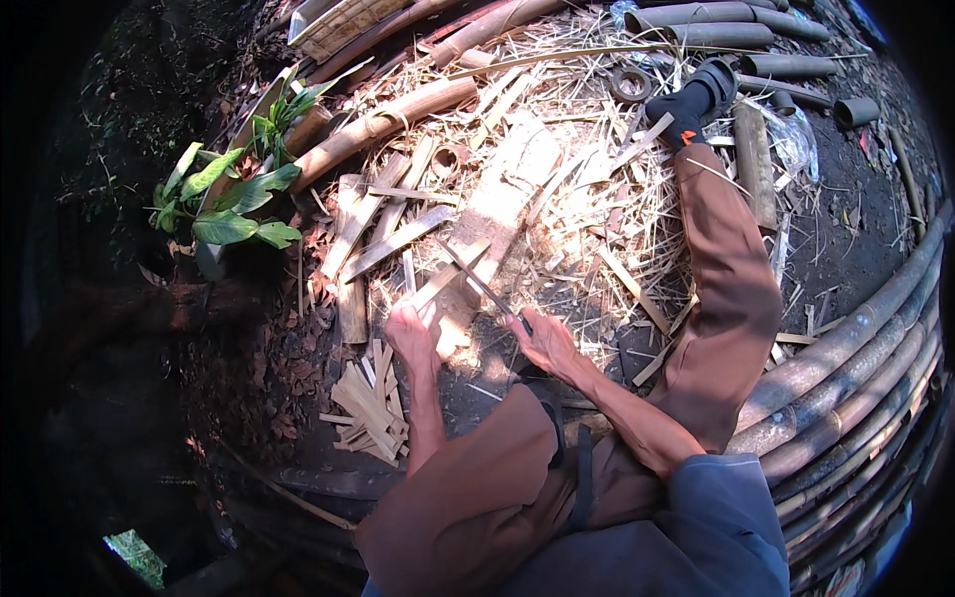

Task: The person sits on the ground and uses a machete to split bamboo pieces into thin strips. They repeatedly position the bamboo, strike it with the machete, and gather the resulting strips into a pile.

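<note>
While knife (487, 291) crosses strip (436, 285) edge, shavings (589, 247) crowd nearby.

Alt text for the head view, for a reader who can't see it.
A person's right hand holds a knife across a pale strip gripped in the left hand. Shavings litter the sunlit ground ahead; a pile of strips lies left of the left forearm, and long poles curve along the right.

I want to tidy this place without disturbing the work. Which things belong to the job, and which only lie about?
In use:
pale strip in left hand
knife in right hand
wooden block beneath

Seemingly lying about:
crate
short tube
poles at right
</note>
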Action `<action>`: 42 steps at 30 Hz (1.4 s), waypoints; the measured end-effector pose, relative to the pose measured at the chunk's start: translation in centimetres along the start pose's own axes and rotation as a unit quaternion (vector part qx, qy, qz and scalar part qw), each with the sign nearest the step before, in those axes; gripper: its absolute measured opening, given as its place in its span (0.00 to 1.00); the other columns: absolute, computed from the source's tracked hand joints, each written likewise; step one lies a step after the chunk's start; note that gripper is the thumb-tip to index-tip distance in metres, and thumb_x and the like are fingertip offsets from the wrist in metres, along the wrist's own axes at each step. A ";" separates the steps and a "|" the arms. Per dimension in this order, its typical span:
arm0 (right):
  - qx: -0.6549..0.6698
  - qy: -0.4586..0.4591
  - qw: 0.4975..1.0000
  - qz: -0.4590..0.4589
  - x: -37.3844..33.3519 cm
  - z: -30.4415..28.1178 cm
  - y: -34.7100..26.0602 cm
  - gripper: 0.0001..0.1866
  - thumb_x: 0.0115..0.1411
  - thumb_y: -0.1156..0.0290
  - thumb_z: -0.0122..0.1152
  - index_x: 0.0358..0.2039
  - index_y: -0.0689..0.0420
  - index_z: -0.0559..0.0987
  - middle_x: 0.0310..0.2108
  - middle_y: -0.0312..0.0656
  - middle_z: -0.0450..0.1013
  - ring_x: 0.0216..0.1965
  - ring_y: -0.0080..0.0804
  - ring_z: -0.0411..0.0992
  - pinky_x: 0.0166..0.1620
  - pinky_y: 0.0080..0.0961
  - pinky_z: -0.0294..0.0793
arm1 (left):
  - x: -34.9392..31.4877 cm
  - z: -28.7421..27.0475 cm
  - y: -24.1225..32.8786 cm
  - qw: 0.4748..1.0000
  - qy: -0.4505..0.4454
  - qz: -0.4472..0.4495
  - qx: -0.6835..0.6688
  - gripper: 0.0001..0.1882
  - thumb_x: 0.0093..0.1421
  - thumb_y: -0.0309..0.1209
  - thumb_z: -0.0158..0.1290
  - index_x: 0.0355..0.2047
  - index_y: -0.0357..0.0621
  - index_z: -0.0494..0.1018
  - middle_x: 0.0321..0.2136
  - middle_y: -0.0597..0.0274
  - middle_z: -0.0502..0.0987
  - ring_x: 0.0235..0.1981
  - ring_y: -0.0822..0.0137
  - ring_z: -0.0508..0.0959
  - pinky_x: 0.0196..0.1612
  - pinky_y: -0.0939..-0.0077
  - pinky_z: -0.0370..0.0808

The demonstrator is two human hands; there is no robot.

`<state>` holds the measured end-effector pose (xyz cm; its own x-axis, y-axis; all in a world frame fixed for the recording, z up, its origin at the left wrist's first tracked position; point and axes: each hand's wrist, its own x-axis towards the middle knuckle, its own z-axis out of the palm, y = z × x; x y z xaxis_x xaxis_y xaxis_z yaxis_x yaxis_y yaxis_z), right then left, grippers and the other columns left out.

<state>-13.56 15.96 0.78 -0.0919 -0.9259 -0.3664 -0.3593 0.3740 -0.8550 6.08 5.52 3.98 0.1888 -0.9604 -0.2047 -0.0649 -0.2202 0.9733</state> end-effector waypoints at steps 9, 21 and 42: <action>-0.013 0.050 0.998 -0.033 2.6 0.2 2.9 0.23 0.66 0.48 0.45 0.31 0.59 0.71 0.20 0.58 0.72 0.28 0.63 0.72 0.30 0.52 0.70 | 0.1 3.3 3.1 0.968 -0.038 0.162 0.190 0.15 0.69 0.26 0.38 0.46 0.24 0.69 0.35 0.47 0.76 0.34 0.60 0.82 0.39 0.72 0.81; -0.010 -0.049 0.998 0.036 0.7 -0.9 0.4 0.26 0.66 0.47 0.44 0.39 0.60 0.75 0.28 0.60 0.75 0.36 0.60 0.75 0.39 0.50 0.72 | 0.5 2.9 4.0 0.974 -0.036 0.138 0.175 0.15 0.69 0.26 0.39 0.44 0.23 0.69 0.35 0.46 0.76 0.34 0.60 0.81 0.39 0.72 0.82; 0.055 0.045 0.994 0.078 1.4 0.1 4.6 0.26 0.68 0.49 0.44 0.26 0.60 0.72 0.17 0.38 0.62 0.22 0.28 0.59 0.28 0.31 0.62 | -7.6 -16.9 -9.1 0.898 0.319 -0.014 -0.301 0.21 0.67 0.31 0.47 0.55 0.31 0.58 0.49 0.36 0.70 0.50 0.47 0.76 0.53 0.60 0.76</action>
<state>-15.20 16.33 -3.70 -0.2241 -0.8550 -0.4678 -0.2306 0.5129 -0.8269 21.75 17.70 -1.55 0.7186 -0.6198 -0.3154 0.4540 0.0746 0.8879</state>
